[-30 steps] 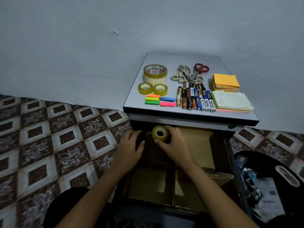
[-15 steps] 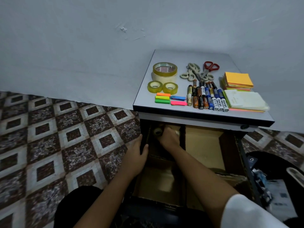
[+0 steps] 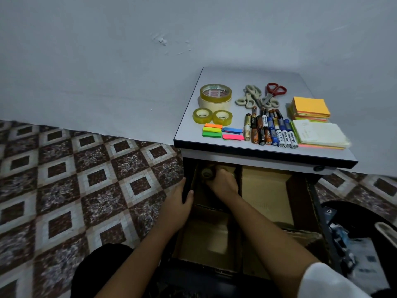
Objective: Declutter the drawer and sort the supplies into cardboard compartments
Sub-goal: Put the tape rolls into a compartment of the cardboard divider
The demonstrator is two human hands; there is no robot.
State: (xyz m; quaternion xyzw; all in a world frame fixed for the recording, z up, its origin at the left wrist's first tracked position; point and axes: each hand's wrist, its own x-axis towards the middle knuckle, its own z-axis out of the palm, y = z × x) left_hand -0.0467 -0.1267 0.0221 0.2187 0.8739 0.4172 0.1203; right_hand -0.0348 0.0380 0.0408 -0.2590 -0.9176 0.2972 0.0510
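tape roll (image 3: 207, 173): in the cardboard compartment (image 3: 196, 180) at the far left corner of the drawer (image 3: 193, 274), just under the front edge of the desk (image 3: 247, 76).
right hand (image 3: 223, 183): our fingers are wrapped round the tape roll.
left hand (image 3: 178, 203): we clasp the drawer's left wall.
desk top: scissors (image 3: 261, 96), batteries (image 3: 268, 130), sticky notes (image 3: 311, 107).
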